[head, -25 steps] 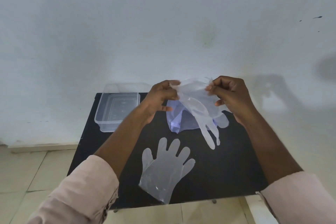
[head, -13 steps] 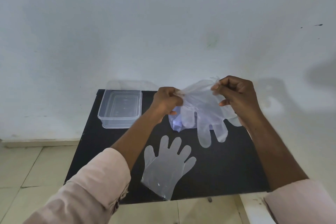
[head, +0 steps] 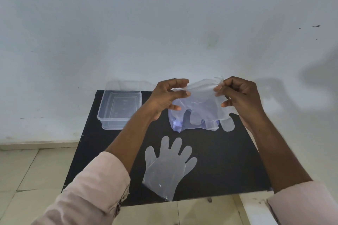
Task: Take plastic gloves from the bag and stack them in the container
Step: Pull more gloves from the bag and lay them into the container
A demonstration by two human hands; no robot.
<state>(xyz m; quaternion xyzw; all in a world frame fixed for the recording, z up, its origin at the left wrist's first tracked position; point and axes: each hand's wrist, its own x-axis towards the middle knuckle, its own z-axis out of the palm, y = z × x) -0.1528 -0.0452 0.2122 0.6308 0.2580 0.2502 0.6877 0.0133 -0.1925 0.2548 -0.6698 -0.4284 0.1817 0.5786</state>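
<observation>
My left hand and my right hand hold a clear plastic glove by its cuff above the black table, each pinching one side, its fingers hanging down. Behind and below it lies the bluish bag of gloves, mostly hidden by the held glove. A second clear glove lies flat on the table near the front edge, fingers pointing away from me. The clear plastic container stands at the table's back left corner with nothing visible inside.
A white wall rises right behind the table. Tiled floor shows to the left and in front. A white ledge sits at the lower right by the table's corner.
My hands have spread the held glove's cuff wider, and the glove's fingers now hang shorter and further right. My left fingers have loosened from a fist to a pinch.
</observation>
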